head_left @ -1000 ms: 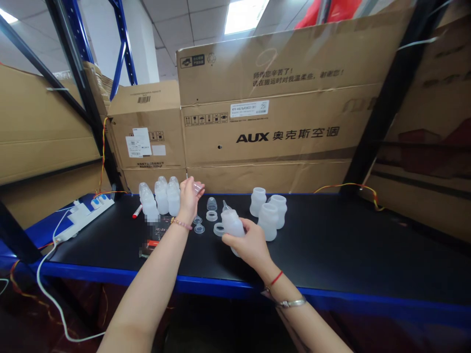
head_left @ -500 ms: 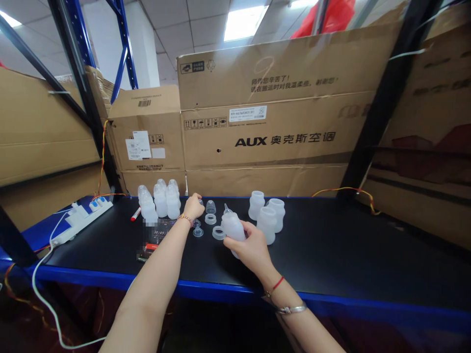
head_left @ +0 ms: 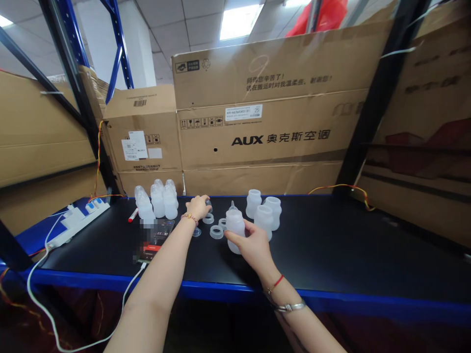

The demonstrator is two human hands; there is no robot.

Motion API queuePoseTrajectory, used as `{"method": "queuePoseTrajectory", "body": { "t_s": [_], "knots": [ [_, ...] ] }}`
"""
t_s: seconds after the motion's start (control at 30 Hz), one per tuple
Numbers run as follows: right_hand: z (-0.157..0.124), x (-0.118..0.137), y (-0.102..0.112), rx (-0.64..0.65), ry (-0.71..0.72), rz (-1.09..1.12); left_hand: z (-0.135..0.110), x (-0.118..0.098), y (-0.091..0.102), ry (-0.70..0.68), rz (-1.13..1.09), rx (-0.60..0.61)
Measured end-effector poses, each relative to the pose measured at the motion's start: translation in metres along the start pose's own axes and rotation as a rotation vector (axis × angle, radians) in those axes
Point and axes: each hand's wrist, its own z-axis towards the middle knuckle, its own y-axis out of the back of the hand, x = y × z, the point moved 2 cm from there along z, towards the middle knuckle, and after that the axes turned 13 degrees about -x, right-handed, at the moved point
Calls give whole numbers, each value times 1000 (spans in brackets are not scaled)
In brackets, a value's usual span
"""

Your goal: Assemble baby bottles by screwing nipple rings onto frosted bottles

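Observation:
My right hand [head_left: 253,241] is wrapped round a frosted white baby bottle [head_left: 234,230], which stands nearly upright with a clear pointed nipple [head_left: 232,205] at its top. Farther back, my left hand [head_left: 198,208] has its fingertips closed at a clear domed cap [head_left: 209,206]; the fingers partly cover it. Just in front of that cap lies a translucent collar ring [head_left: 208,218]. Another ring [head_left: 217,232] sits left of the held bottle, and a third ring [head_left: 222,223] is partly behind it. A clear nipple [head_left: 196,232] rests below my left wrist, partly hidden.
Three open-necked bottles [head_left: 263,218] stand right of my right hand. Several capped bottles [head_left: 170,200] are grouped at the left. Nearby lie a phone [head_left: 160,236] with a cable, a red marker [head_left: 133,215] and a power strip [head_left: 79,225]. Cardboard [head_left: 275,147] walls the back.
My left hand has shifted right toward the second domed cap. In my right hand the bottle has gone from tilted to nearly upright. The view has shifted slightly.

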Motion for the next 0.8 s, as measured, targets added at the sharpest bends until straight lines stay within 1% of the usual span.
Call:
{"method": "queuePoseTrajectory", "body": {
  "t_s": [0.2, 0.27, 0.37, 0.43, 0.47, 0.53, 0.63, 0.7, 0.73, 0.8],
  "knots": [
    [-2, 1, 1, 1, -24, 15, 1, 11, 9, 100, 22, -38],
    [-2, 1, 1, -5, -16, 11, -1, 11, 13, 125, 34, -41],
    [-1, 1, 0, -10, -23, 6, -7, 3, 21, 113, 72, -96],
    [-1, 0, 0, -14, -31, 3, -13, -8, 27, 60, 90, -143],
    [-1, 0, 0, -17, -34, 5, -17, -13, 29, 20, 89, -143],
    [-1, 0, 0, -21, -36, 10, -25, -24, 30, -79, 87, -76],
    [-1, 0, 0, -17, -34, 22, -36, -33, 24, -182, 69, 113],
    [0, 0, 0, -21, -30, 33, -41, -35, 19, -184, 42, 209],
    [0, -1, 0, -24, -29, 36, -42, -35, 16, -178, 31, 233],
    [0, 0, 0, -29, -30, 35, -42, -36, 12, -174, 15, 244]
  ]
}}
